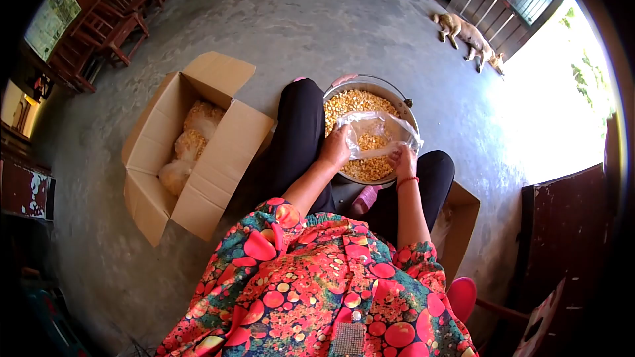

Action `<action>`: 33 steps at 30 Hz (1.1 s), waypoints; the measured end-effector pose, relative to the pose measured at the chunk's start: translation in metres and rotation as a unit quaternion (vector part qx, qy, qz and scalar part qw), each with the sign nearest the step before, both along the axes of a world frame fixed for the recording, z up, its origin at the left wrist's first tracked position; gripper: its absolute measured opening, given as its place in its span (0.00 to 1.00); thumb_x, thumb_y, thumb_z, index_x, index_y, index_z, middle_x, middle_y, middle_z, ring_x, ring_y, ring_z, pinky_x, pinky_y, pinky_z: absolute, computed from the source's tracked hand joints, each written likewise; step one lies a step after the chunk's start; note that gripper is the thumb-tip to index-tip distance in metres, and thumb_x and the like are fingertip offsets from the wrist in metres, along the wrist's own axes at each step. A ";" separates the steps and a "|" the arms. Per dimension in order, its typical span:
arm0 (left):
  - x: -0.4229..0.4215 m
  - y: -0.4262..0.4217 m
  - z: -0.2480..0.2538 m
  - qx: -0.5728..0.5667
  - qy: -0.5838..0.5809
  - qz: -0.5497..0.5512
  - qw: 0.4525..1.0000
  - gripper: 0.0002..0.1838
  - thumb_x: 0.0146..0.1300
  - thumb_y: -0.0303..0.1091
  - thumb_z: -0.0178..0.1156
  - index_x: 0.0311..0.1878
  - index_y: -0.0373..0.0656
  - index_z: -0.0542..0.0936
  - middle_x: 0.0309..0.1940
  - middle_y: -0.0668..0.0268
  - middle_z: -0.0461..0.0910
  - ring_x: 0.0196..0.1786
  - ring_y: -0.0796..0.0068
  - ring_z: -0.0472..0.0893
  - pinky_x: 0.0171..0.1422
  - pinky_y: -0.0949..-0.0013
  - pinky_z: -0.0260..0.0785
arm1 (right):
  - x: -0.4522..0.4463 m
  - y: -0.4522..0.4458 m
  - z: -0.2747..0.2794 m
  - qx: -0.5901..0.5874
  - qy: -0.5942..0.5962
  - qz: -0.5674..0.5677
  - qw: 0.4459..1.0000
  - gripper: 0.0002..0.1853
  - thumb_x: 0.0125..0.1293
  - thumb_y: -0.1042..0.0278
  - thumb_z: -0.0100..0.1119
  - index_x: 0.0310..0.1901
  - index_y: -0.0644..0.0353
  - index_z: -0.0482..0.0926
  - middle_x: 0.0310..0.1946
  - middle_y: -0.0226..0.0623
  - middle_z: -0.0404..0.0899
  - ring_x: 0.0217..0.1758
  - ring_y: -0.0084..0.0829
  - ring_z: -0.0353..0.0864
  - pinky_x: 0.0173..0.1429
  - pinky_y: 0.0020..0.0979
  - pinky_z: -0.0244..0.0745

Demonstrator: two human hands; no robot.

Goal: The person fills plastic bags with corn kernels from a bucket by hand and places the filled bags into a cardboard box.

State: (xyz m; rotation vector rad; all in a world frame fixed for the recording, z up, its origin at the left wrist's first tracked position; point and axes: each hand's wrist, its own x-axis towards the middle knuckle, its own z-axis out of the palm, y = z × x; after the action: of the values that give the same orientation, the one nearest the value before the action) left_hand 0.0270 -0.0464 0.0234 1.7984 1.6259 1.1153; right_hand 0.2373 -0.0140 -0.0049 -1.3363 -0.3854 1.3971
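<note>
A clear plastic bag (380, 119) is stretched between my two hands, its mouth spread wide. My left hand (336, 147) grips the bag's left edge with closed fingers. On the other side my right hand (403, 160), with a red band at the wrist, is closed on the right edge. Beneath the bag stands a round metal pot (415, 121) with a wire handle, between my knees. Yellow corn kernels (354, 100) fill much of it and show through the plastic. Whether any kernels lie inside the bag, I cannot tell.
An open cardboard box (228, 165) on my left holds several filled bags (190, 144). Another box (463, 221) is by my right leg. A dog (468, 34) lies near the bright doorway. Wooden chairs (109, 30) line the left wall.
</note>
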 end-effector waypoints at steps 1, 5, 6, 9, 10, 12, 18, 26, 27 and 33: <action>0.000 0.000 0.001 0.000 0.000 0.000 1.000 0.23 0.45 0.20 0.45 0.50 0.36 0.66 0.45 0.44 0.67 0.48 0.49 0.68 0.51 0.60 0.62 | 0.000 -0.004 -0.001 -0.018 -0.054 0.089 0.994 0.10 0.57 0.61 0.43 0.29 0.60 0.69 0.21 0.33 0.71 0.17 0.27 0.70 0.19 0.26 0.69; 0.002 -0.003 0.009 -0.009 0.009 0.018 1.000 0.23 0.45 0.20 0.45 0.49 0.36 0.67 0.44 0.44 0.67 0.46 0.49 0.69 0.50 0.59 0.63 | -0.032 -0.032 0.043 -0.041 -0.214 0.464 0.859 0.14 0.56 0.57 0.49 0.27 0.61 0.74 0.19 0.31 0.72 0.19 0.21 0.71 0.21 0.20 0.68; 0.002 -0.003 0.011 -0.010 0.011 0.028 0.999 0.22 0.45 0.20 0.45 0.49 0.36 0.67 0.44 0.44 0.68 0.45 0.49 0.70 0.49 0.59 0.64 | -0.040 -0.033 0.042 -0.023 -0.229 0.508 0.830 0.14 0.57 0.57 0.49 0.29 0.61 0.75 0.21 0.30 0.74 0.22 0.20 0.72 0.24 0.20 0.68; 0.002 -0.003 0.011 0.041 0.025 0.014 0.999 0.22 0.45 0.21 0.45 0.49 0.36 0.67 0.44 0.44 0.67 0.44 0.48 0.70 0.48 0.59 0.65 | -0.071 -0.029 0.012 0.021 -0.256 0.549 0.795 0.14 0.56 0.60 0.50 0.31 0.63 0.77 0.25 0.34 0.76 0.28 0.28 0.74 0.34 0.26 0.71; 0.003 -0.006 0.016 0.037 0.033 0.017 0.999 0.21 0.46 0.22 0.46 0.48 0.37 0.68 0.45 0.44 0.67 0.44 0.49 0.71 0.47 0.59 0.65 | -0.079 -0.022 -0.019 0.157 -0.351 0.535 0.752 0.14 0.56 0.60 0.49 0.34 0.64 0.76 0.30 0.38 0.77 0.33 0.32 0.74 0.40 0.29 0.70; 0.003 -0.008 0.021 0.032 0.035 0.010 0.999 0.21 0.47 0.22 0.46 0.48 0.37 0.68 0.45 0.44 0.67 0.43 0.49 0.71 0.47 0.59 0.66 | -0.095 -0.015 -0.053 0.290 -0.435 0.505 0.686 0.14 0.57 0.61 0.48 0.36 0.64 0.76 0.34 0.42 0.77 0.38 0.36 0.74 0.46 0.32 0.68; 0.000 -0.011 0.021 0.026 0.024 0.015 0.999 0.20 0.47 0.21 0.45 0.46 0.41 0.72 0.41 0.46 0.70 0.41 0.50 0.72 0.45 0.60 0.66 | -0.086 -0.004 -0.066 0.240 -0.481 0.631 0.559 0.16 0.57 0.59 0.46 0.42 0.60 0.74 0.43 0.47 0.73 0.48 0.40 0.71 0.51 0.33 0.63; 0.000 -0.010 0.002 -0.081 0.046 -0.062 0.994 0.17 0.47 0.22 0.45 0.42 0.40 0.74 0.38 0.47 0.73 0.41 0.53 0.74 0.46 0.62 0.66 | -0.057 -0.010 -0.038 0.091 -0.564 0.666 0.479 0.15 0.53 0.60 0.46 0.38 0.57 0.76 0.39 0.41 0.75 0.43 0.36 0.73 0.47 0.34 0.65; -0.001 -0.009 0.005 -0.067 0.040 -0.056 0.995 0.17 0.47 0.23 0.46 0.43 0.40 0.74 0.38 0.47 0.73 0.41 0.53 0.73 0.46 0.61 0.66 | -0.055 -0.006 -0.040 0.051 -0.525 0.666 0.527 0.15 0.52 0.60 0.47 0.39 0.56 0.75 0.38 0.41 0.75 0.42 0.37 0.74 0.47 0.34 0.66; 0.000 -0.009 0.006 -0.038 0.042 -0.003 0.998 0.19 0.46 0.23 0.47 0.46 0.38 0.71 0.37 0.48 0.73 0.41 0.52 0.73 0.46 0.60 0.66 | -0.008 0.003 -0.041 0.439 -0.566 0.529 0.454 0.18 0.45 0.72 0.55 0.42 0.54 0.74 0.35 0.37 0.75 0.40 0.33 0.74 0.43 0.30 0.71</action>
State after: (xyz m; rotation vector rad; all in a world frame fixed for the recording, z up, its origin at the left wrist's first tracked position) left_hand 0.0272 -0.0550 0.0293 1.8228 1.6861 0.9724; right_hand 0.2296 -0.0113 -0.0460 -0.7783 -2.8048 0.5012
